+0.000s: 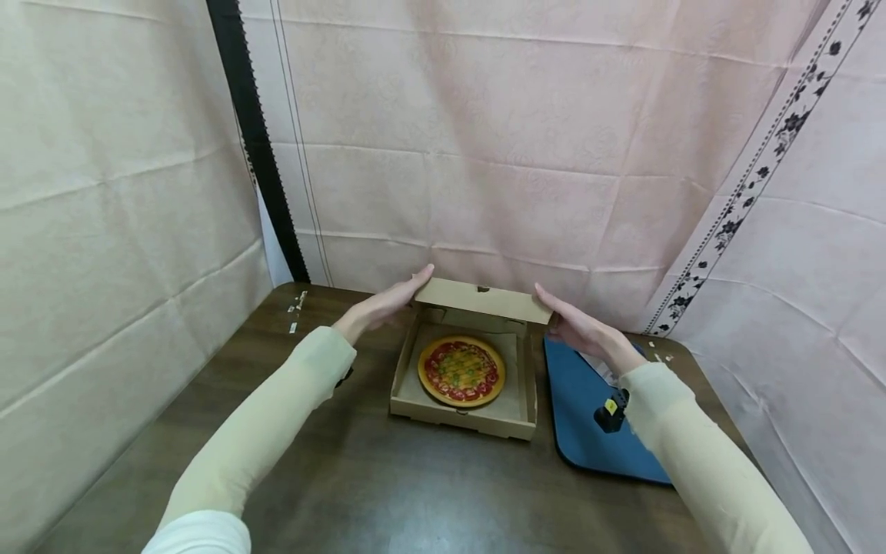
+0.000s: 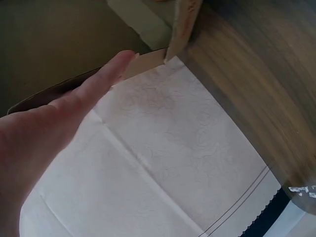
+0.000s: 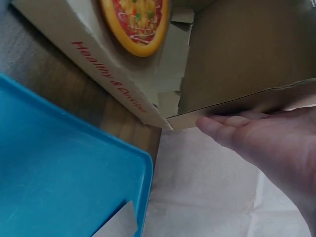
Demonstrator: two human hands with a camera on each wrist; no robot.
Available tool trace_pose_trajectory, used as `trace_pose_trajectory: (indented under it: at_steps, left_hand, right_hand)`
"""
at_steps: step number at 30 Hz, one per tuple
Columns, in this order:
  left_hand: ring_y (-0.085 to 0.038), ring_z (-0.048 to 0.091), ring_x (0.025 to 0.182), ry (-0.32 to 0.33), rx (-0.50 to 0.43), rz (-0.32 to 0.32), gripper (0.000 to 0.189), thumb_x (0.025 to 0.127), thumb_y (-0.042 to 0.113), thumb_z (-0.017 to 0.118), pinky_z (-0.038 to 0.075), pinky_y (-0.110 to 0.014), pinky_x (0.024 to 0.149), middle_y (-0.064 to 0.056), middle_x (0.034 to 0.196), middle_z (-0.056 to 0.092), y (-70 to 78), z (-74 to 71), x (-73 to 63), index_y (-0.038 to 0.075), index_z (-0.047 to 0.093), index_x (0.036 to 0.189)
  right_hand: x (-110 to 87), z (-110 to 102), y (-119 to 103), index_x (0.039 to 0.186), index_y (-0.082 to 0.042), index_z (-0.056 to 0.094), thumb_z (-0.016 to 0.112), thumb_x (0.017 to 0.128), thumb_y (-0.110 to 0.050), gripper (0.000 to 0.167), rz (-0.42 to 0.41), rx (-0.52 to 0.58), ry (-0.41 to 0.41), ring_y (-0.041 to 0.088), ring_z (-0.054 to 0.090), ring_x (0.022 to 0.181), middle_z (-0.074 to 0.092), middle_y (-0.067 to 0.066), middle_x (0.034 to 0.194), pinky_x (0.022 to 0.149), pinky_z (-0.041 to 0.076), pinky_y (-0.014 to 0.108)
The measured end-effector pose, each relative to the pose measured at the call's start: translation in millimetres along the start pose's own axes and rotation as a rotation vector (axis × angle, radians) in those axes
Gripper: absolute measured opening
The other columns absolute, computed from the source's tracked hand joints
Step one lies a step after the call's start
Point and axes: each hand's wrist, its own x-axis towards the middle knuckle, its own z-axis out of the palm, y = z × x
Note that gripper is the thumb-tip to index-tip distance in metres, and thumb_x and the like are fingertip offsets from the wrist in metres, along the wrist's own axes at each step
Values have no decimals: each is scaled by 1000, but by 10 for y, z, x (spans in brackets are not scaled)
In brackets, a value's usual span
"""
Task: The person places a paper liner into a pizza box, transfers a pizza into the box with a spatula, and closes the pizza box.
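A cardboard pizza box point(image 1: 453, 418) stands on the table with its lid point(image 1: 484, 300) raised and tilted. Inside lies a round pizza point(image 1: 461, 372) with a yellow rim and red, yellow and green topping. My left hand point(image 1: 384, 306) holds the lid's left side, its thumb near the upper corner. At the other side my right hand point(image 1: 584, 332) holds the lid's right edge; the right wrist view shows its fingers point(image 3: 222, 129) along that edge. Part of each hand's grip is hidden behind the cardboard.
A blue tray point(image 1: 581, 438) lies right of the box, under my right forearm, with a white paper-like piece point(image 3: 118, 223) on it. Small white scraps point(image 1: 294, 326) lie at the table's back left. Cloth curtains point(image 1: 519, 154) hang behind the dark wooden table point(image 1: 388, 492).
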Motion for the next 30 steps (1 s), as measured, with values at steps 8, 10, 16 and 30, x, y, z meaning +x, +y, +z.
trace_pose_trajectory:
  at_steps: [8,10,16,30]
  left_hand:
    - [-23,0,152,-20,90,56,91,86,82,26,9,-55,121,1,165,1,-204,33,-81,27,7,156]
    - [-24,2,152,-15,112,59,94,85,83,27,8,-54,121,-1,165,3,-253,47,-111,25,9,156]
    - [-25,1,152,-21,157,67,93,84,82,30,9,-54,121,-2,165,1,-378,98,-173,25,12,156]
    - [-27,21,149,-79,277,122,89,91,66,46,24,-52,118,-6,161,21,-622,86,-204,16,11,157]
  right_hand:
    - [-62,56,106,150,-12,25,34,101,-53,64,-18,-106,2,32,23,144,26,12,151,118,14,57]
    - [-77,66,131,152,-9,22,35,102,-52,67,-13,-148,-3,33,21,144,22,15,155,117,15,56]
    - [-114,58,239,155,-6,0,41,100,-51,82,47,-232,10,33,-9,151,-15,10,163,120,4,57]
    - [-195,95,450,155,-13,-7,56,92,-52,97,68,-500,26,39,-6,150,-9,13,164,115,8,65]
